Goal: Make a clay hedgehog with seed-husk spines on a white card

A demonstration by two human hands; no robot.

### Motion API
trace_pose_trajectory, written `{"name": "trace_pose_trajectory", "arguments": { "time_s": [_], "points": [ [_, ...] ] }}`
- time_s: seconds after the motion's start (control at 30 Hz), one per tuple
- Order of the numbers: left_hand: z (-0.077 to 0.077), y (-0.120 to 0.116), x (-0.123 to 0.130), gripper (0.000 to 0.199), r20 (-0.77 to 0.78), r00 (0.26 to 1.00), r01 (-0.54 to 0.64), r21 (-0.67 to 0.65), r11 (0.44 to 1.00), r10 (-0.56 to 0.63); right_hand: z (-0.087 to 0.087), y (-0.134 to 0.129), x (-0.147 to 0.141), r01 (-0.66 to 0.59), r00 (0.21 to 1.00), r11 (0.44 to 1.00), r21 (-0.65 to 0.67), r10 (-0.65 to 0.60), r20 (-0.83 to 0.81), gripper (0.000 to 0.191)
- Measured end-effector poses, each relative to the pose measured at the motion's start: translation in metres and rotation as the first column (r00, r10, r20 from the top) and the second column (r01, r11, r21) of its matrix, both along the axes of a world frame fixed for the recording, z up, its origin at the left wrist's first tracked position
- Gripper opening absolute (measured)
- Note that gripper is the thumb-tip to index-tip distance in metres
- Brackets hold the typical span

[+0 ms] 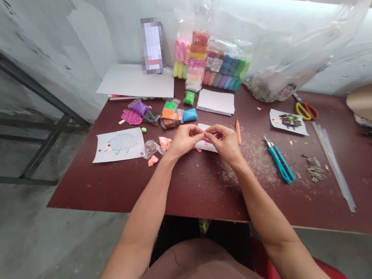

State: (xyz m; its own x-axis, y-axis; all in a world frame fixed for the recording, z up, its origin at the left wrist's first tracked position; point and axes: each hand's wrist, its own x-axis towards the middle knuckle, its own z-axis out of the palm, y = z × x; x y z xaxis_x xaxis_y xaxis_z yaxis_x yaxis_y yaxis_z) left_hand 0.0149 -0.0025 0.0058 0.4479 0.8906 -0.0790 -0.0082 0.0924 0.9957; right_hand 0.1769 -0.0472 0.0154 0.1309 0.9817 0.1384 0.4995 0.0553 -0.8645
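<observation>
Over a white card point(212, 148) on the table, my left hand point(186, 140) and my right hand point(223, 143) meet at the fingertips. Both are closed in a pinch, and whatever lies between the fingers is too small and hidden to name. Magenta modelling clay point(208, 139) shows beside the right fingertips; whether it is held or rests on the card, I cannot tell. Left of my left hand lie peach clay lumps point(165, 143) and a crumpled clear wrapper point(151, 148). An orange pencil-like stick point(238, 132) lies just beyond my right hand.
A hedgehog drawing point(122, 143) lies left, a decorated hedgehog card point(288, 121) right. Clay packs point(214, 66), wrapped clay point(169, 110) and blank cards point(215, 102) sit behind. A teal cutting tool point(279, 159), scissors point(306, 110), seeds point(315, 169) and glue sticks point(335, 166) are right.
</observation>
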Motion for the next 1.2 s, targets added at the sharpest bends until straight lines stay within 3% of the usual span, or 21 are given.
{"name": "trace_pose_trajectory", "arguments": {
  "time_s": [0.33,0.53,0.8,0.9,0.97,1.03,1.13,1.2],
  "points": [
    [-0.003,0.002,-0.001,0.023,-0.03,1.0,-0.006,0.032,0.999,0.007,0.003,-0.003,-0.003,-0.002,1.0,1.0,-0.002,0.002,0.012,0.015],
    [0.002,0.002,0.001,0.01,-0.079,0.997,-0.01,0.092,0.996,0.017,0.008,-0.006,-0.008,-0.006,0.99,0.999,0.037,0.001,0.14,0.01],
    [0.006,0.0,-0.001,0.013,-0.017,0.999,0.029,0.023,0.999,-0.028,0.007,-0.005,-0.006,0.102,0.967,0.991,0.083,-0.119,0.226,0.012],
    [0.009,0.003,-0.007,0.012,0.029,0.999,-0.032,0.008,0.999,0.032,0.007,-0.002,0.006,0.149,0.969,0.987,0.062,-0.158,0.188,0.01],
    [0.011,0.005,-0.011,0.011,0.04,0.995,-0.086,-0.01,0.996,0.086,0.007,-0.002,0.01,0.077,0.99,0.997,-0.026,-0.074,0.121,0.01],
    [0.011,0.007,-0.012,0.008,0.031,0.992,-0.122,-0.018,0.992,0.123,0.008,-0.004,0.009,-0.088,0.991,0.987,-0.135,0.1,0.087,0.012],
    [0.009,0.007,-0.011,0.006,0.005,0.987,-0.159,-0.009,0.987,0.159,0.011,-0.01,-0.001,-0.287,0.924,0.933,-0.216,0.329,0.194,0.011],
    [0.007,0.007,-0.01,0.006,-0.008,0.985,-0.17,-0.006,0.985,0.17,0.014,-0.014,-0.007,-0.355,0.87,0.907,-0.226,0.409,0.276,0.009]
  ]
}}
